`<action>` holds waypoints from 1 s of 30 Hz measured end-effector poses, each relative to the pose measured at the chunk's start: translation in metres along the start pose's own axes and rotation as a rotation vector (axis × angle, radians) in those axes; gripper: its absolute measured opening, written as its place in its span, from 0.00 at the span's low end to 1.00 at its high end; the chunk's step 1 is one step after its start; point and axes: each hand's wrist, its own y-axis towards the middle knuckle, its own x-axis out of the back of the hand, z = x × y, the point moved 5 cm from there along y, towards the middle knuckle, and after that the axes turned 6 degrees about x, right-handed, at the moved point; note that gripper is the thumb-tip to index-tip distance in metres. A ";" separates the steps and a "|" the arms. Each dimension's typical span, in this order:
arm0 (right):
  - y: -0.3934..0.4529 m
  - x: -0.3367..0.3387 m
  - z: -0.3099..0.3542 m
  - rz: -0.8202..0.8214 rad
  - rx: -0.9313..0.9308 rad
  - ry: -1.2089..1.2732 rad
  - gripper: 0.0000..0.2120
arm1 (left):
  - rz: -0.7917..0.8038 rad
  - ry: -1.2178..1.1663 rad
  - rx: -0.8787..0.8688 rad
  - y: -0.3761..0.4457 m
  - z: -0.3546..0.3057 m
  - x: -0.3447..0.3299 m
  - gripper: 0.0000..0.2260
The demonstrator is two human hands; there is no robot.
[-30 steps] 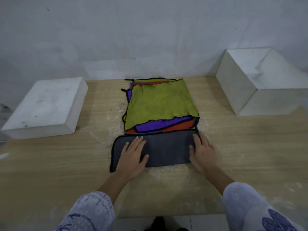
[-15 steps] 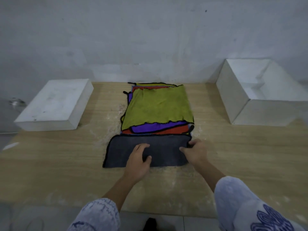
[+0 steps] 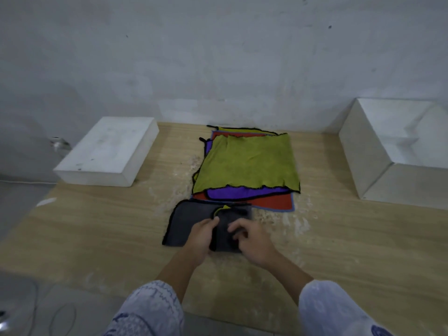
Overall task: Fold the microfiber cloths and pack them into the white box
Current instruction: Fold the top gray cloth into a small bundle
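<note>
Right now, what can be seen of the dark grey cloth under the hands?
The dark grey cloth is a soft, fleecy-looking microfiber piece with black stitched edging. It lies flat on the wooden table, in front of the stack of coloured cloths. Its right part is folded over toward the left. The left hand rests on it; the right hand grips the folded flap.

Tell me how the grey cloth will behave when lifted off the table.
Probably floppy: the grey cloth already bends over itself where the right hand folds it. Likely light, being thin and lying flat. The fold may fall open unless the left hand supports it.
</note>
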 end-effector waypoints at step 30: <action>0.011 -0.050 -0.001 -0.048 -0.059 -0.646 0.26 | -0.041 0.560 -0.571 0.014 -0.040 0.072 0.17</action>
